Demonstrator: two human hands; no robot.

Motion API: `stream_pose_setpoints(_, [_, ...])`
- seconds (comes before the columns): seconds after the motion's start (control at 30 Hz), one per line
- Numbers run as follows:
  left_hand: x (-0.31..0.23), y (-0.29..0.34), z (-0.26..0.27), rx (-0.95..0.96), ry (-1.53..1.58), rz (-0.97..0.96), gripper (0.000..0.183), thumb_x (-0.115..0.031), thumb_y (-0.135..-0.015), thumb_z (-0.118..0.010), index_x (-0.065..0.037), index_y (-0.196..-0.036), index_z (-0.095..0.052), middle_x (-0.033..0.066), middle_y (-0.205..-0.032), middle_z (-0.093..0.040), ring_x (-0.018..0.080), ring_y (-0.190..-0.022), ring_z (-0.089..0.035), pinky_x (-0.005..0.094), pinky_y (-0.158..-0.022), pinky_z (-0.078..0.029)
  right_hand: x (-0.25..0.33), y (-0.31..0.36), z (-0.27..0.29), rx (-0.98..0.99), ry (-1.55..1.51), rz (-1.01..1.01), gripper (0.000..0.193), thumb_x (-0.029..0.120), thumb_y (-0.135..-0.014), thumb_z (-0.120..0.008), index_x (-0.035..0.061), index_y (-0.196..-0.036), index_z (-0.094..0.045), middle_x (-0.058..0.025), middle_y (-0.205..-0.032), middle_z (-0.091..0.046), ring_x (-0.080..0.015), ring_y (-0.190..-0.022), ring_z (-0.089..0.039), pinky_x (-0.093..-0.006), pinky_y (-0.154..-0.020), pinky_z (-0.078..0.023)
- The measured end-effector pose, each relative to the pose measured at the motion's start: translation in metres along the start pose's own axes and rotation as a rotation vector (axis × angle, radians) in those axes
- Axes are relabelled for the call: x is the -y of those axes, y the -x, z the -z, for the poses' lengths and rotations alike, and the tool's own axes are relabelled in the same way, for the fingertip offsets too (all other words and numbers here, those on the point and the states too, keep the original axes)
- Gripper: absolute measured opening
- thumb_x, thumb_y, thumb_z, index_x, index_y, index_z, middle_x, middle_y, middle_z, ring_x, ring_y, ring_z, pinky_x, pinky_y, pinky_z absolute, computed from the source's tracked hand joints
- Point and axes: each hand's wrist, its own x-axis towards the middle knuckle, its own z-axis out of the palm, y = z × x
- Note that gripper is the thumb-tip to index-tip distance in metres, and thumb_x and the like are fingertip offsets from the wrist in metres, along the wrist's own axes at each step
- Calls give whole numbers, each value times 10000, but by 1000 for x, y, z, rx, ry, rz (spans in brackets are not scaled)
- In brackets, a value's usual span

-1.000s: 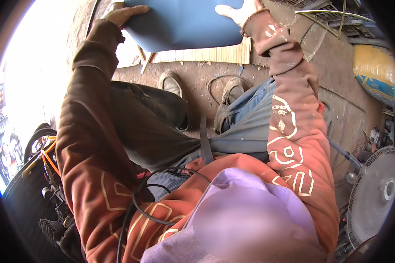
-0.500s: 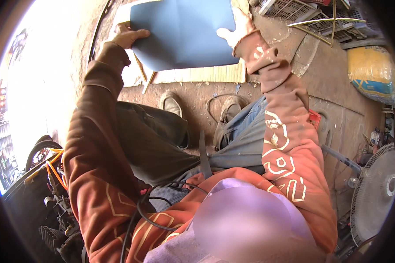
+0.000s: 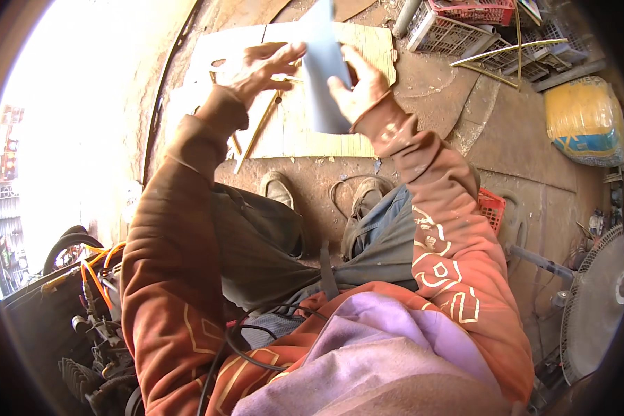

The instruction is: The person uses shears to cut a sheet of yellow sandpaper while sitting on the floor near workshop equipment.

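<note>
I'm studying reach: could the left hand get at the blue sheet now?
Probably yes: the left hand looks open, close beside the blue sheet, with nothing visible between; the right hand holds the other side.

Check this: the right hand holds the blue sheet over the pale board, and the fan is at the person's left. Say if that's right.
Not quite: the fan is at the person's right, as the head view shows. The right hand does hold the blue sheet over the pale board.

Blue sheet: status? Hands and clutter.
Right hand gripping blue sheet. Left hand open, fingers spread beside it, contact unclear. Sheet blurred, held over pale board. Thin stick left of sheet.
</note>
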Motion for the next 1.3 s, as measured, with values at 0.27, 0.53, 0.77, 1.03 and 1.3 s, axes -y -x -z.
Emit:
stream_pose_setpoints(0.27, [29, -4, -13, -98, 148, 114, 280, -227, -887, -569, 25, -999, -610, 114, -920, -643, 175, -789, -647, 316, -695, -556, 8, 29, -25, 234, 146, 145, 546, 291, -778, -697, 15, -1209, -507, -216, -1071, -602, -318, -919, -630, -352, -774, -510])
stream_pose_setpoints(0.53, [48, -25, 35, -208, 539, 14, 226, -145, -856, -592, 29, -1000, -608, 112, -927, -646, 177, -813, -629, 305, -741, -515, -28, -5, -1, -15, 271, -145, 638, 425, -747, -706, -10, -1182, -535, -233, -1183, -521, -348, -1121, -509, -396, -966, -417])
stream_pose_setpoints(0.77, [10, -6, -1, -104, 541, -23, 239, -175, -863, -607, 16, -1005, -606, 112, -961, -640, 177, -835, -627, 297, -746, -517, -25, -9, 11, -24, -209, -227, 624, 392, -779, -710, -48, -1180, -522, -240, -1111, -591, -293, -1052, -571, -374, -912, -454])
stream_pose_setpoints(1.03, [7, 18, -36, 124, 335, 26, 401, -254, -862, -636, 13, -1153, -565, 108, -1024, -632, 192, -948, -611, 375, -854, -498, -4, 9, -5, 190, -184, -141, 591, 359, -857, -639, -52, -1251, -480, -166, -1041, -635, -172, -960, -594, -278, -810, -482])
stream_pose_setpoints(1.3, [2, 18, -32, 200, 393, -31, 408, -175, -869, -620, 29, -1212, -534, 136, -1137, -603, 214, -1042, -585, 404, -923, -475, 0, 6, 9, 192, -257, 14, 660, 397, -844, -636, -84, -1259, -458, -230, -1122, -599, -255, -1065, -575, -316, -892, -448])
